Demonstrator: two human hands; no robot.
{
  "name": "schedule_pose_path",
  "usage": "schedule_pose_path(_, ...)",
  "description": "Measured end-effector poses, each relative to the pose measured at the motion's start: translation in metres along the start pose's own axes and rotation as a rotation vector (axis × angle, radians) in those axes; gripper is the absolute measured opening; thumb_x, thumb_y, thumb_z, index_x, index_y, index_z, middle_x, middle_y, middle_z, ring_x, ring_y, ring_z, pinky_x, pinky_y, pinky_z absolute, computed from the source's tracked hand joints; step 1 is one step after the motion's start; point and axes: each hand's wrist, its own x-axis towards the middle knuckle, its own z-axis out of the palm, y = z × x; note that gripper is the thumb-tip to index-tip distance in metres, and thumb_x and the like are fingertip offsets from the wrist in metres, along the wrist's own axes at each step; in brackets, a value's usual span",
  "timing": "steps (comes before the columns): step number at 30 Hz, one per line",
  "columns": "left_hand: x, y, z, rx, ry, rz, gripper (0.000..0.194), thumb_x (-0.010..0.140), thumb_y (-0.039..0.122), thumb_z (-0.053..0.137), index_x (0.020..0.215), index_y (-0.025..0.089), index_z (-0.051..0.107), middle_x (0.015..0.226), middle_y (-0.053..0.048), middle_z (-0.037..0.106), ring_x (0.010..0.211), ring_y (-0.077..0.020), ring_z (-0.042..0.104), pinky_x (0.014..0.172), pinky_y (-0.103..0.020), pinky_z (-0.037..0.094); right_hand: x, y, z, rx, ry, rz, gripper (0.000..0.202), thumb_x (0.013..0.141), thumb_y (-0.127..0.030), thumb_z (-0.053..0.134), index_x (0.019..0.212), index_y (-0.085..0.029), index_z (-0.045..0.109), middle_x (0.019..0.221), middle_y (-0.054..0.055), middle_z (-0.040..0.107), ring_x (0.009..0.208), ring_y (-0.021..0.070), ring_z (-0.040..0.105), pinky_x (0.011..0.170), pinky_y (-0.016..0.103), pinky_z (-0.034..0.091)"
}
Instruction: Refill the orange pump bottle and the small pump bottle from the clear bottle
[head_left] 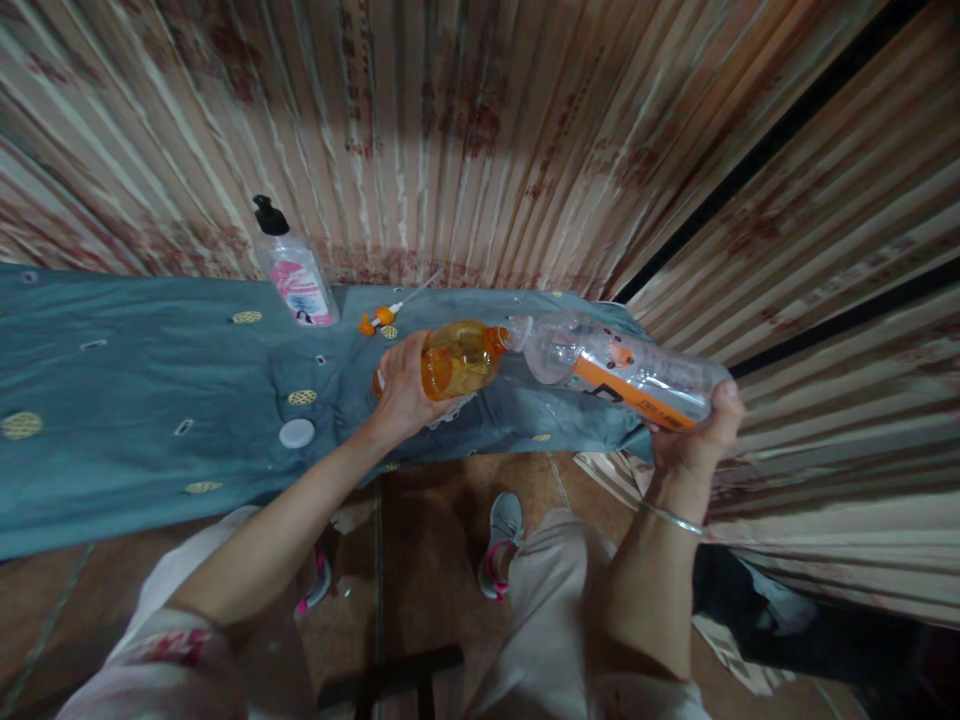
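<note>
My left hand (406,388) is wrapped round an amber bottle (459,360), which is tilted with its neck to the right. My right hand (701,430) grips the base end of a large clear bottle (630,370) with an orange label. The two bottles lie nearly level, and their mouths meet or almost meet between my hands. An orange pump head (384,317) with a thin tube rests on the cloth behind my left hand. A white round cap (297,433) lies to the left of that hand.
A clear pump bottle (301,282) with a black top and pink label stands at the back left of the teal cloth (150,400). Pleated curtains (465,150) hang behind and at the right. A dark stool edge (394,675) shows low down.
</note>
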Motion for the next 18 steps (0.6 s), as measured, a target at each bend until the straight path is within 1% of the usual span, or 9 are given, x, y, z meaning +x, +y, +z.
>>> schedule_pose_path(3, -0.0001, 0.0000, -0.0001, 0.000, 0.008, 0.001, 0.097, 0.065, 0.049, 0.090, 0.144, 0.025, 0.039, 0.138, -0.017, 0.061, 0.129, -0.0425, 0.061, 0.112, -0.064, 0.046, 0.0004, 0.0006, -0.0008, -0.003, -0.022, 0.006, 0.044, 0.071, -0.063, 0.062, 0.086, -0.021, 0.065, 0.072, -0.001, 0.055, 0.050, 0.0110, 0.037, 0.037, 0.023, 0.028)
schedule_pose_path(7, 0.0003, 0.0017, -0.0015, -0.016, -0.006, -0.018, 0.094, 0.065, 0.051, 0.089, 0.143, 0.028, 0.040, 0.138, -0.016, 0.061, 0.129, -0.0429, 0.061, 0.112, -0.065, 0.045, 0.0002, -0.0001, 0.0000, 0.016, -0.010, 0.007, 0.048, 0.069, -0.065, 0.064, 0.086, -0.020, 0.065, 0.070, -0.001, 0.054, 0.048, 0.0105, 0.037, 0.035, 0.022, 0.022)
schedule_pose_path(9, 0.0006, 0.0024, -0.0021, -0.025, -0.012, -0.021, 0.093, 0.066, 0.049, 0.089, 0.142, 0.029, 0.040, 0.138, -0.016, 0.061, 0.130, -0.0433, 0.060, 0.112, -0.065, 0.045, -0.0002, -0.0010, 0.0008, 0.017, 0.001, 0.002, 0.050, 0.068, -0.065, 0.065, 0.087, -0.019, 0.065, 0.071, 0.000, 0.055, 0.048, 0.0110, 0.038, 0.035, 0.022, 0.022)
schedule_pose_path(13, 0.0008, 0.0028, -0.0019, -0.027, -0.017, -0.030, 0.095, 0.064, 0.047, 0.090, 0.143, 0.029, 0.039, 0.140, -0.017, 0.061, 0.131, -0.0443, 0.060, 0.113, -0.066, 0.044, -0.0012, -0.0031, 0.0025, 0.011, -0.002, -0.001, 0.049, 0.065, -0.065, 0.067, 0.084, -0.020, 0.065, 0.068, 0.000, 0.054, 0.047, 0.0113, 0.038, 0.033, 0.023, 0.021)
schedule_pose_path(18, 0.0008, 0.0036, -0.0016, -0.014, -0.015, -0.040, 0.096, 0.064, 0.049, 0.090, 0.142, 0.027, 0.039, 0.140, -0.018, 0.061, 0.131, -0.0445, 0.060, 0.113, -0.066, 0.045, -0.0006, -0.0036, 0.0029, 0.001, -0.006, 0.002, 0.046, 0.065, -0.064, 0.065, 0.082, -0.021, 0.066, 0.066, -0.001, 0.054, 0.044, 0.0120, 0.039, 0.030, 0.024, 0.021)
